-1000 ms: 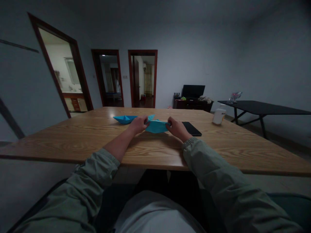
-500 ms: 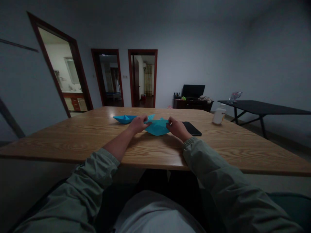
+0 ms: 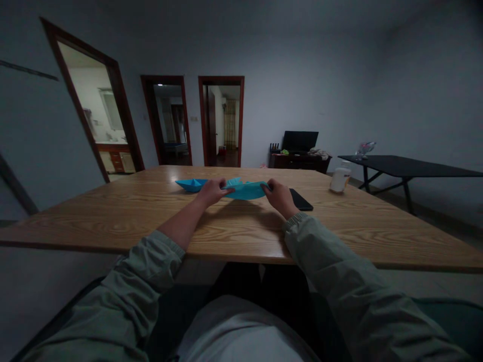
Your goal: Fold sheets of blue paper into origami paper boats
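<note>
A light-blue folded paper [image 3: 247, 190] is stretched sideways between my two hands, just above the wooden table [image 3: 241, 231]. Its near side looks long and flat, with pointed folds rising behind. My left hand [image 3: 213, 191] pinches its left end, and my right hand [image 3: 279, 196] pinches the right end with thumb and fingers. Behind my left hand rests a darker blue paper boat [image 3: 191, 185], partly covered by that hand. A flat black object [image 3: 302, 200] lies beside my right hand, which hides part of it.
A white bottle [image 3: 340, 178] stands on the table's right side. Beyond it is a black table [image 3: 411, 166] with a shiny clear item on top. By the far wall, a dark cabinet [image 3: 300, 162] carries a black screen [image 3: 301, 141].
My hands have moved slightly apart, the right one outward. Between them the light-blue paper has become wider and flatter, and its lower edge sits higher.
</note>
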Tool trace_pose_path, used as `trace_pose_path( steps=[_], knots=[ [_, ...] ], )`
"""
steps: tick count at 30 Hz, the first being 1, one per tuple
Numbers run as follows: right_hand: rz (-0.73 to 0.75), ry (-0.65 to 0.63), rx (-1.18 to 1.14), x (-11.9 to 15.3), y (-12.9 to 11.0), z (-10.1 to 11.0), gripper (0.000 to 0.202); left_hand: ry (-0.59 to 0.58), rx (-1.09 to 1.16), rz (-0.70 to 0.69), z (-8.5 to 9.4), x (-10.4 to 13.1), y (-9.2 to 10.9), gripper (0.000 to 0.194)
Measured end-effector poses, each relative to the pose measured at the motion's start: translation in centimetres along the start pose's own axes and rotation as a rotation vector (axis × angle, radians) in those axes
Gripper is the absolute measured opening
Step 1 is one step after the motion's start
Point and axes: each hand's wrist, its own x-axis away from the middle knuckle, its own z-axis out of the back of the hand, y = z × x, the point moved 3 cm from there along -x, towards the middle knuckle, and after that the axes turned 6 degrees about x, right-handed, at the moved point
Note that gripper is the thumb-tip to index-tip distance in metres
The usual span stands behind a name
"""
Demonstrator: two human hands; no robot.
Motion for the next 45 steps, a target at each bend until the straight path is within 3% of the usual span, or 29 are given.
trace_pose_path(
  steps=[4,10,18,24,29,31,34,37,45],
  knots=[
    [-0.062,0.058,-0.044,-0.3,0.7,0.2,0.032,-0.001,0.032,-0.016,0.0,0.0,-0.3,0.031],
    [-0.038,0.157,-0.127,-0.3,-0.2,0.8,0.028,0.008,-0.153,-0.018,-0.3,0.1,1.0,0.018],
    [0.334,0.202,-0.191,0.3,-4.3,1.3,0.018,0.001,-0.192,0.017,-1.7,0.3,5.0,0.053],
    [0.397,0.209,-0.324,0.8,-6.3,1.5,0.012,0.024,-0.114,0.016,-2.3,-0.2,4.6,0.03],
    [0.257,0.288,-0.491,0.7,-5.6,1.1,0.049,0.228,0.02,0.06,-0.8,-0.6,2.9,0.028],
    [0.154,0.243,-0.587,0.4,-5.0,0.4,0.059,0.319,0.09,0.055,-0.2,-0.7,2.1,0.028],
    [0.051,0.057,-0.749,0.2,-4.6,-0.8,0.058,0.38,0.202,0.045,0.1,-0.9,1.5,0.028],
    [0.055,-0.064,-0.865,0.3,-5.3,-1.4,0.057,0.347,0.31,0.045,-0.4,-0.9,1.6,0.026],
    [0.073,-0.096,-0.963,0.5,-6.9,-2.0,0.063,0.231,0.436,0.044,-0.8,-0.3,3.3,0.014]
  ],
)
